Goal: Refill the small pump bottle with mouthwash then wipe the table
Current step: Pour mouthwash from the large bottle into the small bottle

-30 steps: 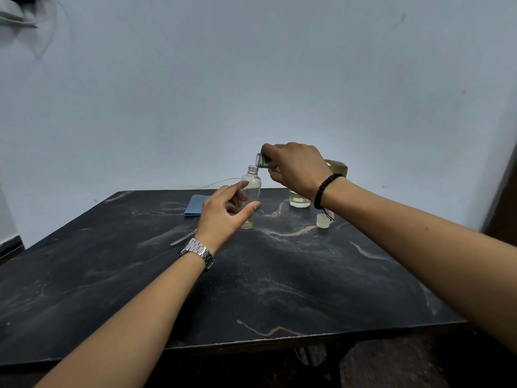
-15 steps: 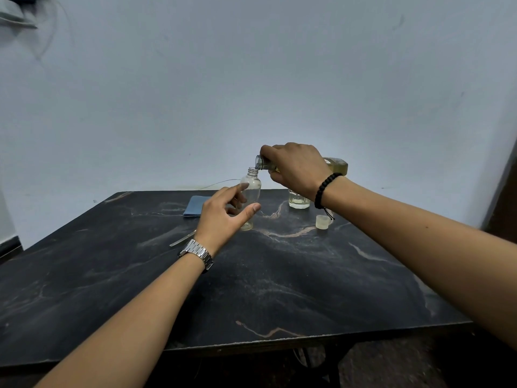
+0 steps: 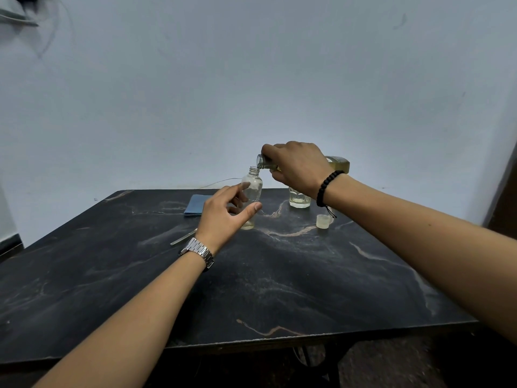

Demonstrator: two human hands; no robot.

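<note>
The small clear pump bottle [image 3: 252, 186] stands upright and uncapped at the back middle of the black table [image 3: 279, 289], with a little yellowish liquid at its bottom. My left hand [image 3: 223, 217] curls loosely around it, thumb in front and index finger against its shoulder. My right hand [image 3: 298, 166] grips the mouthwash bottle [image 3: 337, 163], which lies nearly level. Its open mouth hangs just above and right of the small bottle's neck.
A glass [image 3: 299, 199] with pale liquid stands behind my right wrist. A small translucent cap [image 3: 323, 221] sits right of the pump bottle. A folded blue cloth [image 3: 195, 208] lies at the back left, a thin pale strip [image 3: 183, 238] nearer me. The wall is close behind.
The mouthwash bottle's mouth has come down slightly closer to the small bottle's neck. My left hand has stayed around the small bottle.
</note>
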